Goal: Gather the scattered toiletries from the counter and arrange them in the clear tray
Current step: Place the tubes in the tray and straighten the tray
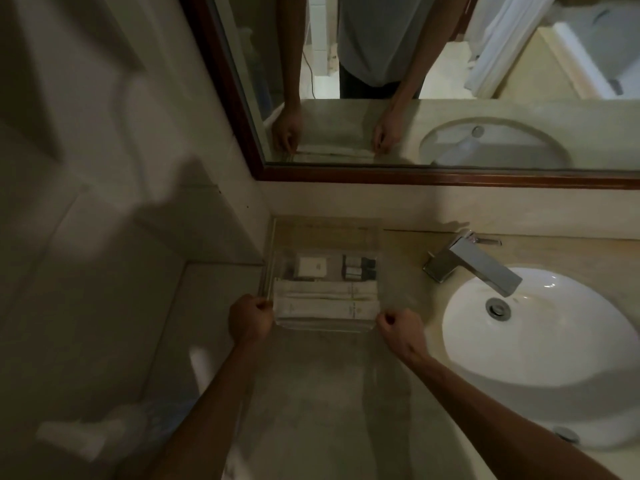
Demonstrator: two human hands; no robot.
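Note:
A clear tray [268,275] sits on the counter in the back left corner, against the wall. Inside it lie long white sachets [323,299] along the near side, a small white box [313,267] at the back left and two small dark bottles [358,267] at the back right. My left hand [250,318] grips the tray's near left corner. My right hand [400,328] grips its near right corner. Both hands have the fingers curled around the tray's edge.
A white oval sink [540,344] with a chrome faucet [474,263] lies to the right. A wood-framed mirror [415,176] hangs above the counter and reflects my arms. The tiled wall is at the left. Bare counter [329,393] stretches toward me.

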